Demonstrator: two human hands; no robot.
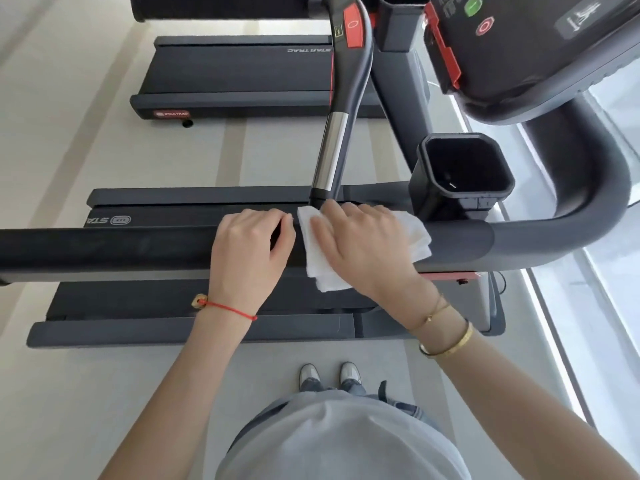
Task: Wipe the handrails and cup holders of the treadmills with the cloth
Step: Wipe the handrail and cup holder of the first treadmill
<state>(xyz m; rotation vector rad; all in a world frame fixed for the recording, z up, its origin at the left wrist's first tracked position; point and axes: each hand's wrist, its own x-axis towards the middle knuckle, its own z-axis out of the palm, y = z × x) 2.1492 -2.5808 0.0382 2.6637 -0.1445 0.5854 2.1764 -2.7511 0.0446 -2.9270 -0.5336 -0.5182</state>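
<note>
White cloth [363, 247] lies draped over handrail [104, 247] under right hand [360, 247].

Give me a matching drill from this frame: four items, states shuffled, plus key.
1. left hand
2. right hand
3. cup holder
4. cloth

A. empty, beyond the handrail
B. grips the bare handrail
C. draped over the handrail
D. presses the cloth onto the handrail

Pairs: 1-B, 2-D, 3-A, 4-C
</note>
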